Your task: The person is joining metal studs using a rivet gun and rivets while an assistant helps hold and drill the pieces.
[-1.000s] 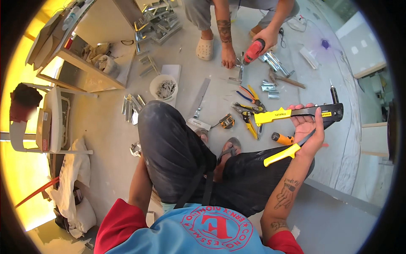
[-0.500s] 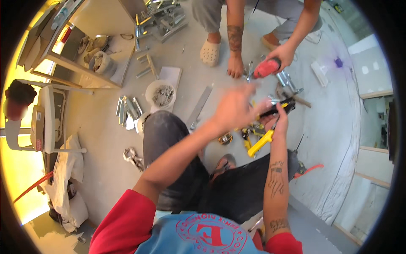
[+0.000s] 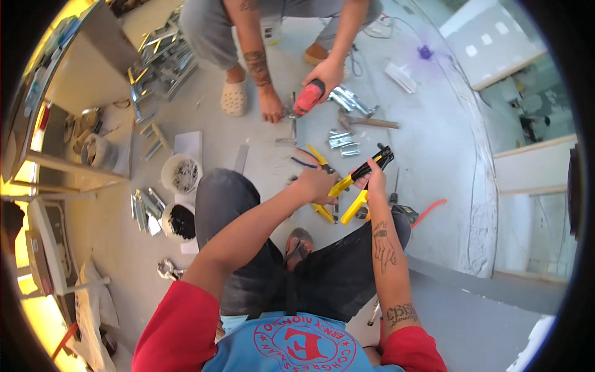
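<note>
A hand riveter with a black head and two spread yellow handles is held above the floor in front of me. My right hand grips it near the head, with one handle pointing down toward my lap. My left hand has its fingers closed around the end of the other yellow handle; part of the grip is hidden. Beneath my left hand lies a yellow-handled tool, partly covered. Snips with yellow, orange and blue handle parts lie just beyond it.
Opposite me, a person holds a red drill over metal pieces. A hammer and cut metal channels lie on the floor. To the left are tubs of grey fasteners and black screws, metal offcuts and a locking clamp.
My left hand has come down from a blurred, raised position to the riveter's handle. The riveter's handles now stand apart. My view has shifted to the right.
</note>
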Demonstrator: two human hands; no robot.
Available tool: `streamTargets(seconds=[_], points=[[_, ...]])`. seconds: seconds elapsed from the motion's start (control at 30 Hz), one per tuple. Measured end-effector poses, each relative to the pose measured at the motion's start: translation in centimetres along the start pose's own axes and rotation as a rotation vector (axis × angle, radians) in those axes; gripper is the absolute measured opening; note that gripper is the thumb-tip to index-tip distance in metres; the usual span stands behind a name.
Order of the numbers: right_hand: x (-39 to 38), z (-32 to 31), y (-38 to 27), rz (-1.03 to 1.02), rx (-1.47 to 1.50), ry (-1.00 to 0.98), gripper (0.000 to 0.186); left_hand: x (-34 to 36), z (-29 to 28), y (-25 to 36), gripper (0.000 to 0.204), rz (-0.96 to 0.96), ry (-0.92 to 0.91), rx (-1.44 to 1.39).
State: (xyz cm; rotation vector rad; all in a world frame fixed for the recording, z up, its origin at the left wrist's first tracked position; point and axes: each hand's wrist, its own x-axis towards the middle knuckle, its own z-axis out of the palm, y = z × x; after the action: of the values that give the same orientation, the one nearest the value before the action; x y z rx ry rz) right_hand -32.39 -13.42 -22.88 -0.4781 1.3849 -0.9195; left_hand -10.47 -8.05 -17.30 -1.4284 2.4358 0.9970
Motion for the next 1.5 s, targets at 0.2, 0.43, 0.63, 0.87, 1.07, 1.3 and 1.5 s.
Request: streamTargets(seconds=[0.2,0.43,0.63,0.87,1.07,1.3,1.5], points=[[-2.4,-2.7,0.0,-0.097,-0.073,0.102,0.037,-0.9,0.1,1.8,0.062,0.029,0.149,0.033],[-5.8,1.5,-0.8,-0.003,0.105,0.041,0.037,-3.6,0.0,-0.4,0.06,-0.086,0.033,0.01],[-6.7,7.2,-0.3,-0.024,0.065,-0.117,0.031,-5.0,-0.3,-2.3,0.065,-0.123,-0.044,-0.023],[-4.7,14.2,1.5,0.027,-0.145,-0.256,0.035,-5.2,-0.3,-6.3,0.079,-0.237,0.007,-0.137],[1.5,14.0,3.5,0.142,-0.312,-0.302,0.038,-6.4,-0.1,-10.5,0.085,-0.253,0.018,-0.205],[3.5,16.4,4.6,0.392,-0.264,-0.329,0.03,-2.6,4.7,-14.0,0.1,-0.407,0.064,-0.576],[5.1,18.9,7.0,0.323,-0.545,-0.332,0.029,2.9,11.9,-11.1,0.088,-0.636,0.612,-1.492]])
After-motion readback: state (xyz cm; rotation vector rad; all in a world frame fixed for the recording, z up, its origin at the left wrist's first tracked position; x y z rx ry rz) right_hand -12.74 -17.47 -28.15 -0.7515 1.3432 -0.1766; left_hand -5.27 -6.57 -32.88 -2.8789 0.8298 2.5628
